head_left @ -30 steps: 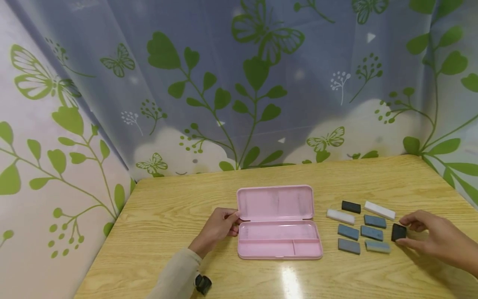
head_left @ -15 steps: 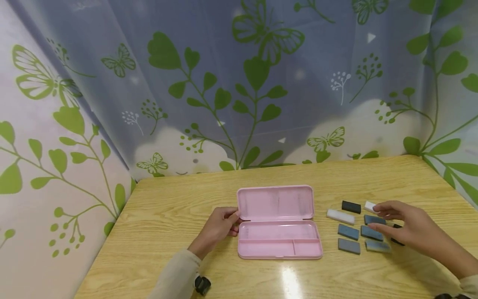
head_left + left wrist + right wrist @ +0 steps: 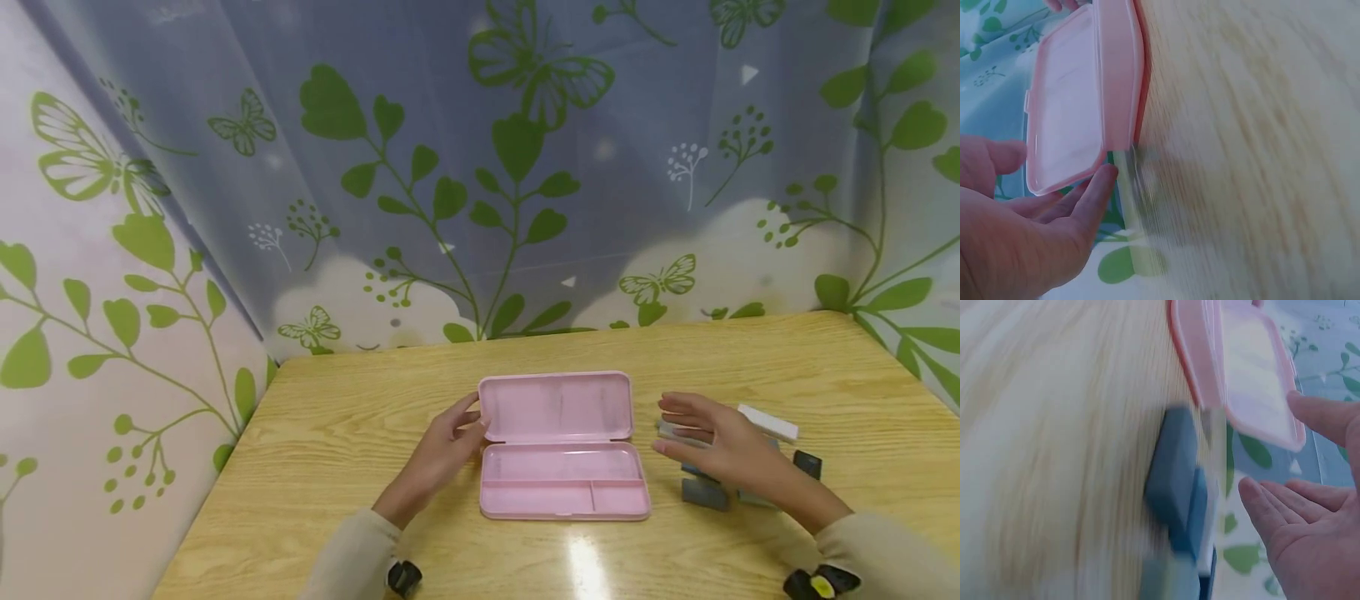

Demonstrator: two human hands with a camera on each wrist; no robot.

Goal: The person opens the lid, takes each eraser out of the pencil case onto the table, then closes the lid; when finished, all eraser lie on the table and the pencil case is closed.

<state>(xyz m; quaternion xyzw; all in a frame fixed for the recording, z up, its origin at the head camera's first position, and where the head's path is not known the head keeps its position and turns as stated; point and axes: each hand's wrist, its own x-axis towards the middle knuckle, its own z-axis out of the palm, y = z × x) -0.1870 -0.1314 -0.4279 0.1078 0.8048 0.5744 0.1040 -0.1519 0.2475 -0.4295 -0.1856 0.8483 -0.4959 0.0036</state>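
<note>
An open pink pencil case point(image 3: 536, 503) lies on the table, its lid point(image 3: 555, 407) raised at the back. My left hand point(image 3: 442, 450) is at the left end of the lid, fingers fairly straight, thumb apart from them; in the left wrist view the hand point(image 3: 1041, 244) is spread around the lid's corner. Whether it touches is unclear. My right hand point(image 3: 720, 446) holds nothing, fingers extended above small rectangular blocks that look like erasers. A white block point(image 3: 768, 423), a black block point(image 3: 807, 465) and a grey block point(image 3: 703, 494) show; the hand partly hides the others.
The case has divided compartments point(image 3: 536, 497). The wooden table point(image 3: 360, 400) meets a patterned curtain point(image 3: 420, 208) at the back and left. Each wrist wears a dark strap, the right one point(image 3: 821, 583) with a yellow spot.
My right hand has moved left from the black block at the far right, across the blocks toward the case. My left hand's fingers have loosened and shifted up slightly at the lid.
</note>
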